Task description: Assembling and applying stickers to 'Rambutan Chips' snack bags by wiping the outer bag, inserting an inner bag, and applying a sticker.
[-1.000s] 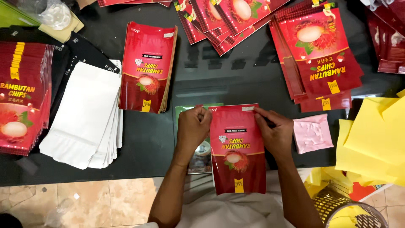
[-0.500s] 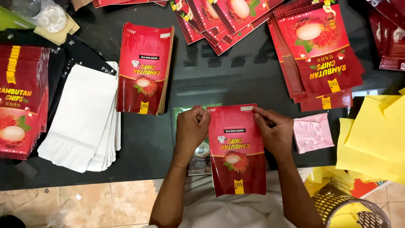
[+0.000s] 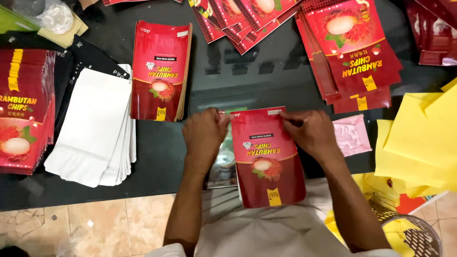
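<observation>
Red snack pouch [image 3: 269,159] sits at 6 o'clock of the black table [image 3: 238,81], lower end hanging over the near edge toward the person's lap. Printed face up, fruit picture near its middle.

Left hand [image 3: 204,138]: fingers pinched on the pouch's top left corner, at 9 o'clock of the pouch. Right hand [image 3: 312,133]: fingers pinched on the top right edge, at 2 o'clock of the pouch. Both clamped on the top strip, hands apart from each other.

Under the pouch's left side: a clear-fronted packet [image 3: 223,164], partly covered by the left hand.

Around it:
- pink packet [image 3: 352,135] just beside the right hand, at 3 o'clock.
- yellow sheets [image 3: 419,143] further out at 3 o'clock, piled loosely.
- stack of matching red pouches [image 3: 159,71] at 11 o'clock of the left hand, well apart.
- white pouch stack [image 3: 93,128] at 9 o'clock, fanned.
- second red stack [image 3: 21,107] at far 9 o'clock, table edge.
- fanned red pouches [image 3: 352,47] at 1 o'clock, more along 12 o'clock.
- wire basket [image 3: 404,233] at 5 o'clock, below table level.
</observation>
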